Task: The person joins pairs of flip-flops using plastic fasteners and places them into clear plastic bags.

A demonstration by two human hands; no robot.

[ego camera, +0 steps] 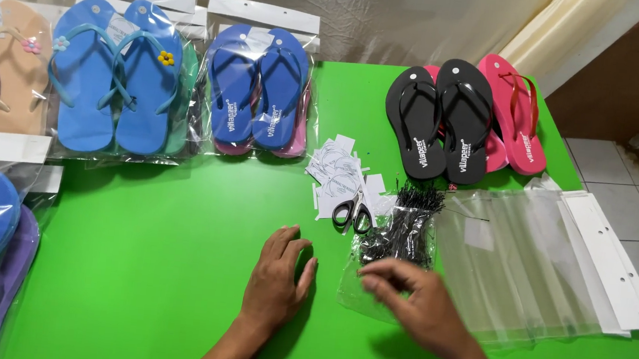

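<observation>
Left hand (275, 277) flat, fingers spread, on green table (170, 267), holding nothing. Right hand (413, 298) fingertips pressed onto clear bag of black plastic tag ties (400, 238), just below black-handled scissors (353, 212); pinch unclear. Risk: slick bag slides, ties spill.

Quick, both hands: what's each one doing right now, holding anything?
Left hand: open, palm down flat on the green table, holding nothing.
Right hand: fingers loosely curled over the clear plastic bag of black tag ties; grip cannot be told.
</observation>
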